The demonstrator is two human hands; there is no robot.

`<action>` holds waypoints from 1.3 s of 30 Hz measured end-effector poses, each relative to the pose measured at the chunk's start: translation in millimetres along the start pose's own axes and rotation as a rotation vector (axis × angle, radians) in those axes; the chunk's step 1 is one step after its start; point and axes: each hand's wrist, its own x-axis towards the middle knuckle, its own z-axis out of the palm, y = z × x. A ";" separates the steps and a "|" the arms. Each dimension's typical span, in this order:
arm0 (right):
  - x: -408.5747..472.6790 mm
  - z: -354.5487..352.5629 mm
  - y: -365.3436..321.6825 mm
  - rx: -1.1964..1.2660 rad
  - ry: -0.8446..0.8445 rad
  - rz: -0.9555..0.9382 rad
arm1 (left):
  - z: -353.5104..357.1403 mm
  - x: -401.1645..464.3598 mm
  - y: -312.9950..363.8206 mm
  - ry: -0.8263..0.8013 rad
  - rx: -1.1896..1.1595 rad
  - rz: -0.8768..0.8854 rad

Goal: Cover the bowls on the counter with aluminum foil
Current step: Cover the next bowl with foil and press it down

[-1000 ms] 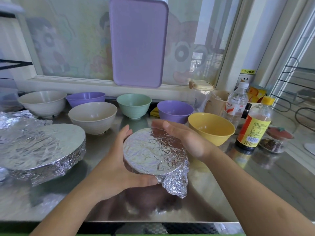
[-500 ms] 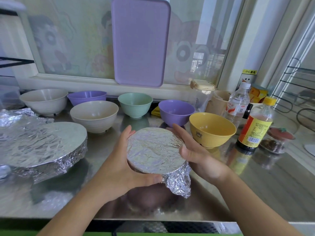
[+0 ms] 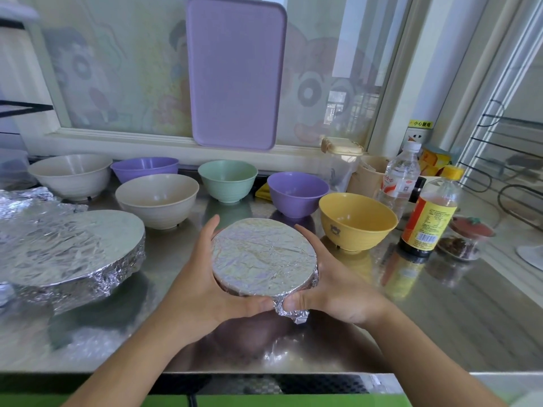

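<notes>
Foil-wrapped and crinkled across its flat top, the small covered bowl (image 3: 263, 257) sits at the front middle of the steel surface (image 3: 440, 318), cupped from both sides. The left hand (image 3: 205, 277) curls round its left wall, fingers reaching up past the far rim and thumb pressed along the near edge. The right hand (image 3: 332, 283) grips the right wall, its thumb pinching a bunched tail of foil (image 3: 291, 311) that hangs below the near rim. Both thumbs nearly meet at that spot. To the left, well apart, a larger foil-covered bowl (image 3: 70, 251) stands on the surface, with loose crumpled foil (image 3: 26, 198) behind it. Uncovered bowls stand in a loose row behind: a cream bowl (image 3: 70, 176) at far left, a purple bowl (image 3: 145, 168) just beside it, a second cream bowl (image 3: 157, 199) nearer, a green bowl (image 3: 227, 180), another purple bowl (image 3: 297, 193), and a yellow bowl (image 3: 357, 220) near the right hand. Right of the yellow bowl stand a dark sauce bottle (image 3: 427, 218) with a yellow cap and a clear water bottle (image 3: 399, 177). A lilac tray (image 3: 235, 71) leans upright against the window behind.
</notes>
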 end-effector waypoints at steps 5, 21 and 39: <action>-0.8 5.0 4.7 -0.032 0.028 -0.006 | 2.1 -0.5 -4.8 0.005 -0.021 0.007; -34.9 11.3 -7.2 -0.342 0.376 -0.019 | 9.1 -14.3 8.3 0.066 0.098 -0.020; -43.7 23.7 -12.2 0.097 0.131 -0.067 | 6.2 -14.6 3.6 0.016 -0.024 -0.065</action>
